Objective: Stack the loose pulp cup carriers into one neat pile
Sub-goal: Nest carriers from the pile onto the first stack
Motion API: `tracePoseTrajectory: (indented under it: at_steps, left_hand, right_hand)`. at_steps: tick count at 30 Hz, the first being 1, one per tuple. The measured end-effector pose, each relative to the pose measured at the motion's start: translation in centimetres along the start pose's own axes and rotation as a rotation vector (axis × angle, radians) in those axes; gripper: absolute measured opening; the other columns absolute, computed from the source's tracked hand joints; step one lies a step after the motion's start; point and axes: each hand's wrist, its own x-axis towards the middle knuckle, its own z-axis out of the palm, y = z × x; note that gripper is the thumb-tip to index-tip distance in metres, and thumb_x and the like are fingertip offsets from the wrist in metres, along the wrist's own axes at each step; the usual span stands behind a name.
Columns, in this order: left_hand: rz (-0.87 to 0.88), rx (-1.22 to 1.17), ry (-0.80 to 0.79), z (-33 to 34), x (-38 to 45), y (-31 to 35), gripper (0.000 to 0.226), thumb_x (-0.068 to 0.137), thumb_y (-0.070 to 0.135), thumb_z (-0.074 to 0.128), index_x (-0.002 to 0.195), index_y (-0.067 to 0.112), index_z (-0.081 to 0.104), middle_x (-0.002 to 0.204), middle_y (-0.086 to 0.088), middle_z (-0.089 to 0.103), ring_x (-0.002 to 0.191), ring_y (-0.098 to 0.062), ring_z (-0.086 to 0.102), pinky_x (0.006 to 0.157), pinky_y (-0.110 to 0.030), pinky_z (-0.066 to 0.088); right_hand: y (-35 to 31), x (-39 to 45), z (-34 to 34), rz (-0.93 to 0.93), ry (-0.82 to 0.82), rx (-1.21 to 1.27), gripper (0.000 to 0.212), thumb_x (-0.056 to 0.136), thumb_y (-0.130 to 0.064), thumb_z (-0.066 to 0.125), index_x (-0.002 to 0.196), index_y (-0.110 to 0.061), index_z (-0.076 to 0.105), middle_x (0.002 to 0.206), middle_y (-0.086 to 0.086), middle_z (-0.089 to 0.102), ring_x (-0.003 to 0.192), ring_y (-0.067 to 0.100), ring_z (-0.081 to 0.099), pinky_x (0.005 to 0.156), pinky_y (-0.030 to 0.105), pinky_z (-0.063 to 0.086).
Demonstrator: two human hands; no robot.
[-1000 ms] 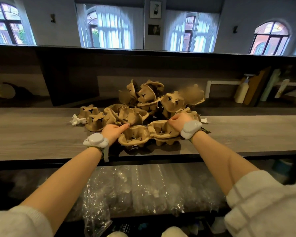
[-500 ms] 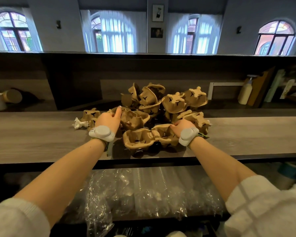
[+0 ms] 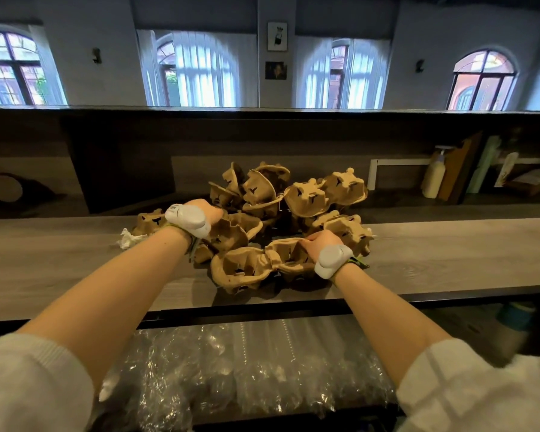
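Loose pulp cup carriers (image 3: 293, 198) lie jumbled on the wooden desk (image 3: 59, 263). At the heap's near edge, the right hand (image 3: 320, 241) grips the rim of the front carrier (image 3: 256, 265). The left hand (image 3: 207, 212) reaches into the heap's left side, fingers buried among carriers; whether it grips one, I cannot tell. A crumpled white paper (image 3: 125, 239) sits just left of the heap.

Loose carriers (image 3: 281, 210) lie heaped on the counter (image 3: 59, 260), a bottle (image 3: 434, 179) behind right.
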Motion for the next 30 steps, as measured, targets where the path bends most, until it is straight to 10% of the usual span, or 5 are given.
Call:
tracePoseTrajectory:
  at_steps: [2,9,14,20,30]
  left_hand:
    - [0.005,0.008,-0.099,-0.2,0.2,0.6,0.027,0.1,0.017,0.043,0.115,0.001,0.058,0.122,-0.019,0.058,0.09,-0.026,0.061,0.071,-0.031,0.045]
    - [-0.122,-0.121,-0.342,-1.6,0.3,-0.5,0.033,0.085,0.019,0.068,0.116,0.009,0.06,0.103,-0.013,0.063,0.083,-0.022,0.065,0.054,-0.024,0.057]
    - [-0.063,-0.09,-0.261,-1.3,0.8,-1.5,0.046,0.08,0.039,0.072,0.114,0.009,0.064,0.11,-0.012,0.066,0.098,-0.026,0.065,0.081,-0.034,0.056]
    - [0.027,0.018,-0.153,-1.2,0.2,-0.9,0.046,0.086,0.043,0.063,0.106,0.002,0.069,0.096,-0.014,0.069,0.083,-0.024,0.065,0.065,-0.026,0.05]
    - [-0.026,-0.074,-0.265,-0.8,-0.6,-2.2,0.025,0.089,0.03,0.062,0.097,0.007,0.065,0.087,-0.008,0.065,0.068,-0.014,0.06,0.059,-0.022,0.051]
  right_hand:
    - [0.0,0.0,0.0,0.002,0.0,0.0,0.039,0.096,-0.039,0.05,0.107,-0.008,0.071,0.107,0.012,0.07,0.097,0.028,0.064,0.088,0.036,0.052]
    - [-0.1,-0.3,-0.1,-0.02,-0.018,-0.018,0.04,0.097,-0.039,0.047,0.107,-0.008,0.071,0.107,0.011,0.07,0.096,0.027,0.064,0.077,0.03,0.045]
    - [-0.1,-0.3,0.0,-0.01,-0.019,-0.007,0.038,0.097,-0.038,0.048,0.106,-0.01,0.072,0.105,0.011,0.07,0.088,0.025,0.061,0.073,0.029,0.045]
    - [-0.5,-0.9,-0.1,0.02,-0.021,-0.005,0.038,0.098,-0.036,0.046,0.106,-0.009,0.072,0.104,0.012,0.071,0.082,0.023,0.058,0.066,0.027,0.042]
    - [-1.1,-2.4,0.2,0.162,-0.038,0.155,0.037,0.099,-0.017,0.04,0.127,0.002,0.056,0.129,0.019,0.058,0.12,0.033,0.055,0.098,0.037,0.043]
